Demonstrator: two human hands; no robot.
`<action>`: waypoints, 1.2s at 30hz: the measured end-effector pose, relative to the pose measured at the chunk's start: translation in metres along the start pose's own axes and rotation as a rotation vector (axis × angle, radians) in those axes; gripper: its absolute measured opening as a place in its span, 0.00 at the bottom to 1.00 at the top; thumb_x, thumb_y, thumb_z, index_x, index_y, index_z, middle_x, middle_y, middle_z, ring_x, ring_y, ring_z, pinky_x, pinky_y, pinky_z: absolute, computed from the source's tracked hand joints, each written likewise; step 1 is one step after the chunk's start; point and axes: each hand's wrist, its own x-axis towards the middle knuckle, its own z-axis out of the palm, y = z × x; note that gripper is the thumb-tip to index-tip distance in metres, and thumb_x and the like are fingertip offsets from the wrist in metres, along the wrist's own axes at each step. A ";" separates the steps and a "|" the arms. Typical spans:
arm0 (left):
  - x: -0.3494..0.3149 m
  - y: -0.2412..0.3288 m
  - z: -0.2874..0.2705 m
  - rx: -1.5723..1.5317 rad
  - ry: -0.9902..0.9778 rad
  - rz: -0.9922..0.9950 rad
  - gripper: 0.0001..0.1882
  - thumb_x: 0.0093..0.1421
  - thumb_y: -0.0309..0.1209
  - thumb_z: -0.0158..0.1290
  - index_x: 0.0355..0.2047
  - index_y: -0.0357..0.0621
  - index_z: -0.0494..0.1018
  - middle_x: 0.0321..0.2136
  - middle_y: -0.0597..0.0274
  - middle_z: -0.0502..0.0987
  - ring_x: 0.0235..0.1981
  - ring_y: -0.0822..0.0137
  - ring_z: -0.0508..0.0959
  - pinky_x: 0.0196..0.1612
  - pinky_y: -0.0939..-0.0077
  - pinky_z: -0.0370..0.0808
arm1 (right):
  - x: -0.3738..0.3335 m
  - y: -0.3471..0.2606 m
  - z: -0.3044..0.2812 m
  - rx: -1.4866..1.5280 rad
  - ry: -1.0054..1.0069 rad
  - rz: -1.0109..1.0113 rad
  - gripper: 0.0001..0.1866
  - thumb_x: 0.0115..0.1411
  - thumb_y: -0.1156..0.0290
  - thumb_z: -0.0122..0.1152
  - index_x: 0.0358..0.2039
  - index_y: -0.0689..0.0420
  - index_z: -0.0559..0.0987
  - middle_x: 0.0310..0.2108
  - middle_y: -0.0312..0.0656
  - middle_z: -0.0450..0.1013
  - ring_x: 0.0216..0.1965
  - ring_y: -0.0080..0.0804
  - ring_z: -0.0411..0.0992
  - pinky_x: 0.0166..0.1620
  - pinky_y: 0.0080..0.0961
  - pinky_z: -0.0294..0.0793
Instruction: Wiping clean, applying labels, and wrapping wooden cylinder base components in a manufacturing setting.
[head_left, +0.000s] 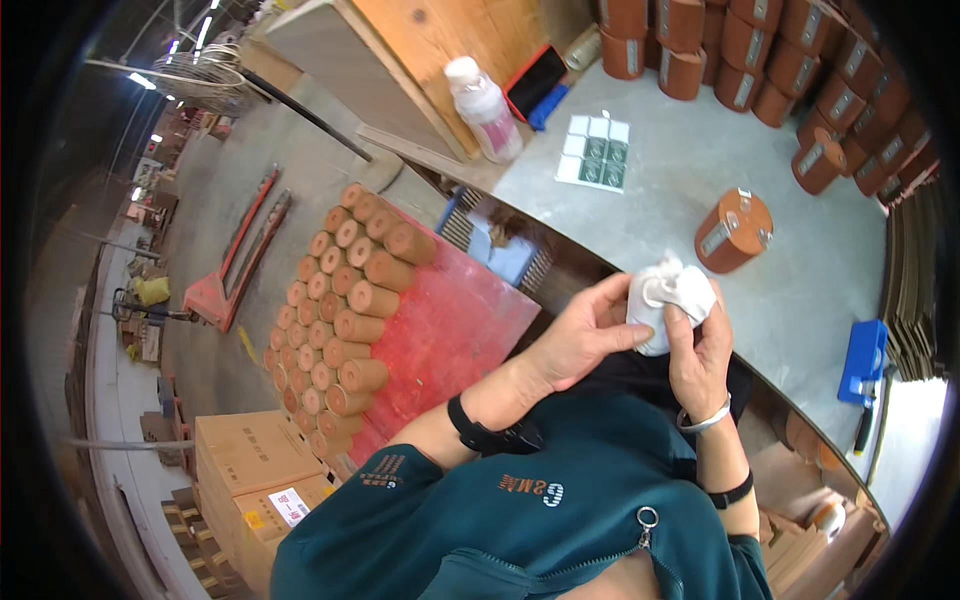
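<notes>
Near the table's front edge I hold a small white bag (655, 318), gathered into a twisted knot at its top. My left hand (590, 335) is closed on its left side, thumb against the lower part. The fingers of my right hand (700, 350) pinch it from the right, thumb pressed on the front below the knot. What the bag contains is hidden. Just beyond it, on the grey tabletop (650, 225), stands a brown cylindrical canister (735, 232) with metal clasps and a lid.
A partly used sticker sheet (595, 155), a white bottle (484, 110) and a phone (537, 82) lie or stand farther back. Stacked canisters (740, 60) fill the far right. Left, clay-coloured cylinders (345, 325) crowd a red board (450, 345), near cardboard boxes (250, 455). A blue tool (862, 362) lies right.
</notes>
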 end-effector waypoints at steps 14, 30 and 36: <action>0.027 0.015 -0.050 0.352 0.082 0.053 0.28 0.58 0.23 0.61 0.59 0.41 0.65 0.46 0.61 0.74 0.48 0.69 0.76 0.54 0.72 0.74 | 0.004 0.017 -0.012 0.155 -0.003 0.207 0.15 0.61 0.81 0.60 0.48 0.61 0.74 0.35 0.33 0.71 0.38 0.20 0.71 0.41 0.17 0.71; 0.159 0.106 -0.150 1.081 1.449 0.644 0.47 0.42 0.46 0.73 0.56 0.33 0.62 0.49 0.40 0.71 0.55 0.43 0.69 0.58 0.51 0.65 | -0.035 0.027 -0.052 -0.214 0.132 0.255 0.13 0.57 0.74 0.68 0.29 0.60 0.69 0.24 0.34 0.69 0.26 0.19 0.66 0.31 0.22 0.69; 0.166 0.109 -0.147 1.085 1.611 0.582 0.43 0.42 0.44 0.71 0.54 0.35 0.64 0.47 0.39 0.71 0.52 0.41 0.71 0.55 0.49 0.67 | -0.039 0.026 -0.044 -0.161 0.209 0.233 0.15 0.58 0.74 0.67 0.44 0.64 0.75 0.31 0.42 0.77 0.34 0.24 0.74 0.40 0.22 0.74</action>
